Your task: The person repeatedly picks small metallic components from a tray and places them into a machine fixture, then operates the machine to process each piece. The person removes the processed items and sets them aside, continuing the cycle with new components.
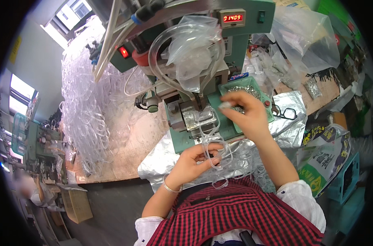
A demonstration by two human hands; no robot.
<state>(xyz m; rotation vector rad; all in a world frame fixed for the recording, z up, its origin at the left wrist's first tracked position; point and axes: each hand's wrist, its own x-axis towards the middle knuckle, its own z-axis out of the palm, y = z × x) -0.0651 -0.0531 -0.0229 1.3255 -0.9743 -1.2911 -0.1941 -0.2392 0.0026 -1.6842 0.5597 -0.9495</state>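
My left hand [190, 165] is closed on a loop of clear plastic strap [230, 155] in front of the machine, with more of the strap hanging below the fingers. Part of the clear strap runs up onto the metal work block [193, 119] of a green bench press [181, 141]. My right hand [251, 117] is raised over a green tray [224, 88] of small shiny metal parts [248, 89]. Its thumb and fingers come together around a whitish bit, and I cannot make out what it is.
A big heap of clear straps [82, 98] covers the table's left side. Silver foil [157, 162] lies under the press. Black-framed glasses [288, 113] rest right of the tray, near plastic bags [313, 39]. A person [41, 192] is at far left.
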